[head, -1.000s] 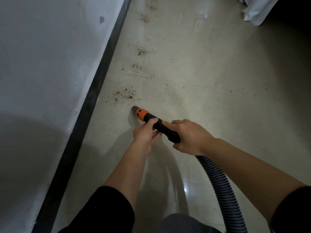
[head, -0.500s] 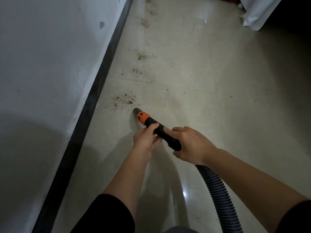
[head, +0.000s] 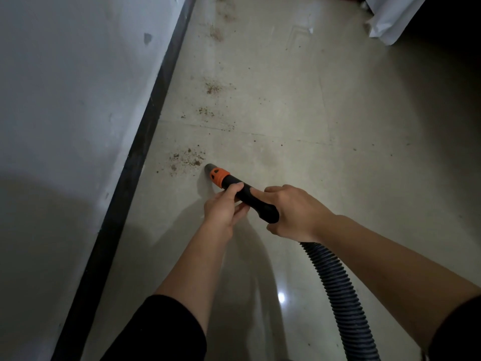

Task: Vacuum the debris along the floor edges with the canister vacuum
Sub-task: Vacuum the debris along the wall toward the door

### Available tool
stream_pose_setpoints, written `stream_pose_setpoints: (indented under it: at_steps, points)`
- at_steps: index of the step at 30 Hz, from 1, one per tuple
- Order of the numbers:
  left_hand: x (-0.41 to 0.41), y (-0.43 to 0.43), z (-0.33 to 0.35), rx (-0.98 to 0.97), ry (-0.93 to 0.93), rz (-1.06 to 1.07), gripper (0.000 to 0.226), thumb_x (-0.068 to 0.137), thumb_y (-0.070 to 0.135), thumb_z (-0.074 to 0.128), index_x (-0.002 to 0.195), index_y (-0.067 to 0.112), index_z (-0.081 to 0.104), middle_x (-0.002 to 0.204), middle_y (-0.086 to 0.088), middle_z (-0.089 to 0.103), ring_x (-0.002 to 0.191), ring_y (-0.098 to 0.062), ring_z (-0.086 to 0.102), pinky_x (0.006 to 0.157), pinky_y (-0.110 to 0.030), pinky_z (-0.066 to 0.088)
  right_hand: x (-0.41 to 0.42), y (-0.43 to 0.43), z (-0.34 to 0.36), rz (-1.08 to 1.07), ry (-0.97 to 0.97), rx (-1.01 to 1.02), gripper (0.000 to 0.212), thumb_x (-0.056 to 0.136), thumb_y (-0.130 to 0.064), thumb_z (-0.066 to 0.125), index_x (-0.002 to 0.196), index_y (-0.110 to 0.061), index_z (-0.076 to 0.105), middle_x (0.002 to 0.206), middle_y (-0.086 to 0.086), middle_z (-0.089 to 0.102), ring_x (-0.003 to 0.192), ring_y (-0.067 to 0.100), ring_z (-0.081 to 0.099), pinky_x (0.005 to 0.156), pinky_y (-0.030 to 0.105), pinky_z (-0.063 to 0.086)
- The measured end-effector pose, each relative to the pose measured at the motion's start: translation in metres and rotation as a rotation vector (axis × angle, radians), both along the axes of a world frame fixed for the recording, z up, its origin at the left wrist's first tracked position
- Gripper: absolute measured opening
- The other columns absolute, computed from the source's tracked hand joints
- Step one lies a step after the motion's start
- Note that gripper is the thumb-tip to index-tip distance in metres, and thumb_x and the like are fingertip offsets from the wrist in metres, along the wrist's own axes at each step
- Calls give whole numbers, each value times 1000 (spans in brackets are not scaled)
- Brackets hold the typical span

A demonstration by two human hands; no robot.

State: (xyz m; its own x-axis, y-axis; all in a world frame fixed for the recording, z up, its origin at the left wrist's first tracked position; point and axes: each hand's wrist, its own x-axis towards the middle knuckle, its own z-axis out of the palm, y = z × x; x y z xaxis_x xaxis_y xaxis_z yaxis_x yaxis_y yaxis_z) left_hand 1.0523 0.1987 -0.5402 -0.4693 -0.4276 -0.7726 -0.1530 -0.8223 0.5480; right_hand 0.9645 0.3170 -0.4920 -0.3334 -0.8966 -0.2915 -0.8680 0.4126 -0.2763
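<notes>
You're in an indoor room, likely a home: a glossy cream tiled floor (head: 325, 121) meets a white painted wall (head: 65, 100) along a black skirting board (head: 145, 131) (white fabric (head: 390, 19) drapes far right).

Clad in black: plain left sleeve (head: 156, 332) and right sleeve (head: 460, 332) ending near the elbows, with bare forearms, bare left hand (head: 221, 211) and bare right hand (head: 296, 212)

White wall (head: 65, 113) at left with a grey chip (head: 147, 37), black baseboard (head: 135, 173) along its foot, white fabric (head: 390, 19) top right
</notes>
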Motion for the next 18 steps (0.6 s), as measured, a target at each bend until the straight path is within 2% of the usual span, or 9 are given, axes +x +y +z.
stream_pose_setpoints:
  at_steps: [8,18]
  points:
    - [0,-15,3,15,-3,25,12,90,16,69,93,6,63,103,-12,67,78,-19,67,59,-21,59,-2,-20,8,17,-8,20,75,78,-13,62,145,-32,36,86,-2,56,72,23,56,64,44,52]
    - [8,-32,0,28,7,40,20,89,17,69,103,4,62,101,-11,66,81,-18,67,63,-22,59,4,-39,12,52,-18,16,74,79,-14,61,146,-32,37,88,-2,57,76,24,56,66,44,52]
